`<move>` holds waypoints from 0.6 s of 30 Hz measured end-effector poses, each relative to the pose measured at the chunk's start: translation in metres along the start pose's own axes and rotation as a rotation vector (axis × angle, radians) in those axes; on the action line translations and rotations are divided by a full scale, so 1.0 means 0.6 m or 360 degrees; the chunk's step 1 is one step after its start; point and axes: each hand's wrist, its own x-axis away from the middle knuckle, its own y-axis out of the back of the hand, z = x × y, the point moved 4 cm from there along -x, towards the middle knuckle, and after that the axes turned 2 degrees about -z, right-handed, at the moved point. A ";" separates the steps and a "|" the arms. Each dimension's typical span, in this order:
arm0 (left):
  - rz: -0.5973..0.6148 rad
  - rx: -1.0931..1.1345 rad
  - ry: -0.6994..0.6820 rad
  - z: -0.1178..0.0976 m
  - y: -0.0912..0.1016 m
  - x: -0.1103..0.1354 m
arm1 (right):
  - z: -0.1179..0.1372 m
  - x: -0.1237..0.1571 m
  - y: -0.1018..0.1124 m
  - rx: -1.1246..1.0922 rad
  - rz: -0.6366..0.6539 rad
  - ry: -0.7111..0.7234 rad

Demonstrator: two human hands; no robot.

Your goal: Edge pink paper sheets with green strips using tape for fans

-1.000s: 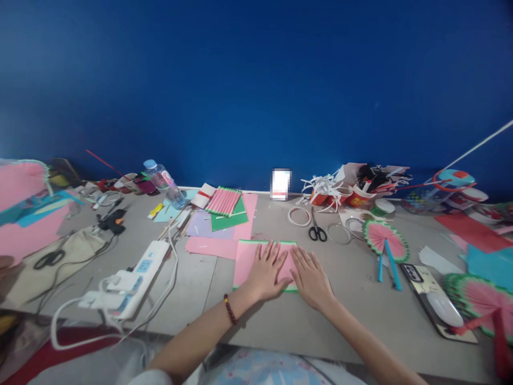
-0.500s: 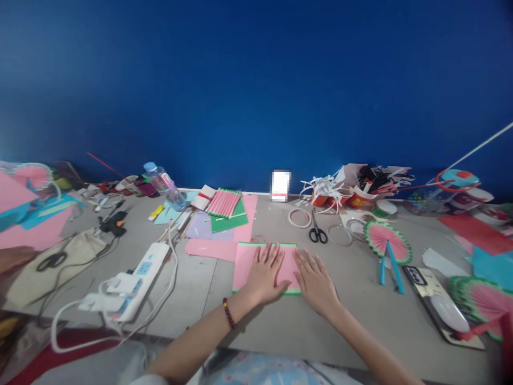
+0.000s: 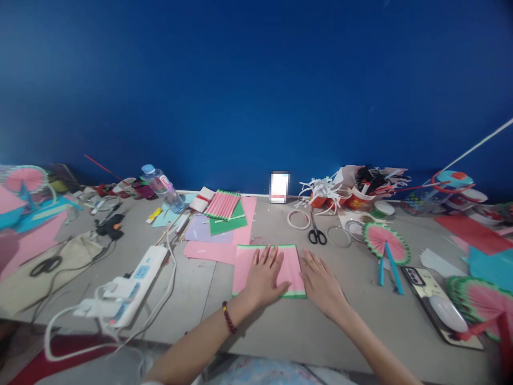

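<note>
A pink paper sheet with green borders lies flat on the grey table in front of me. My left hand rests flat on its middle, fingers spread and open, with a bead bracelet on the wrist. My right hand lies flat and open just off the sheet's right edge, on the bare table. Neither hand holds anything.
Black scissors, tape rings and a pleated pink fan with blue handles lie beyond my right hand. A phone is at right. A power strip with cables, paper sheets and a water bottle sit at left.
My right hand has slid rightwards off the pink sheet onto the table, uncovering the sheet's right part. My left hand has stayed pressed on the sheet.
</note>
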 end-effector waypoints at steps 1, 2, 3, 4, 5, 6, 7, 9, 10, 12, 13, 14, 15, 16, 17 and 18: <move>-0.0009 -0.0005 0.0009 -0.001 -0.001 0.001 | 0.005 0.000 0.007 0.0002 -0.0049 -0.0032; -0.0014 -0.0009 0.0023 -0.002 -0.003 0.001 | 0.012 0.001 0.014 0.0002 -0.0099 -0.0052; -0.0019 -0.0010 0.0043 -0.003 -0.005 0.002 | 0.024 0.003 0.020 -0.0008 -0.0134 -0.0042; -0.0025 -0.0009 0.0066 -0.005 -0.006 0.002 | 0.039 0.008 0.023 -0.0034 -0.0138 -0.0011; -0.0030 -0.0006 0.0090 -0.006 -0.007 0.002 | 0.056 0.014 0.024 -0.0068 -0.0135 0.0048; -0.0034 -0.0004 0.0110 -0.007 -0.007 0.002 | 0.073 0.022 0.022 -0.0103 -0.0111 0.0117; -0.0035 -0.0002 0.0124 -0.008 -0.007 0.002 | 0.089 0.031 0.018 -0.0136 -0.0084 0.0185; -0.0038 -0.0005 0.0139 -0.009 -0.007 0.002 | 0.108 0.050 0.007 -0.0174 -0.0058 0.0219; -0.0039 -0.0008 0.0141 -0.010 -0.007 0.002 | 0.111 0.058 0.001 -0.0164 -0.0054 0.0195; -0.0043 -0.0016 0.0146 -0.011 -0.007 0.002 | 0.107 0.072 -0.009 -0.0133 -0.0056 0.0143; -0.0044 -0.0020 0.0148 -0.011 -0.006 0.001 | 0.102 0.077 -0.013 -0.0118 -0.0058 0.0127; -0.0045 -0.0025 0.0151 -0.011 -0.006 0.001 | 0.096 0.081 -0.014 -0.0106 -0.0061 0.0121; -0.0044 -0.0029 0.0152 -0.011 -0.006 0.001 | 0.090 0.084 -0.015 -0.0096 -0.0062 0.0126; -0.0044 -0.0033 0.0152 -0.011 -0.006 0.001 | 0.084 0.087 -0.014 -0.0086 -0.0067 0.0137; -0.0044 -0.0035 0.0150 -0.011 -0.006 0.001 | 0.080 0.089 -0.012 -0.0075 -0.0070 0.0148; -0.0042 -0.0036 0.0146 -0.011 -0.006 0.001 | 0.076 0.092 -0.011 -0.0066 -0.0071 0.0156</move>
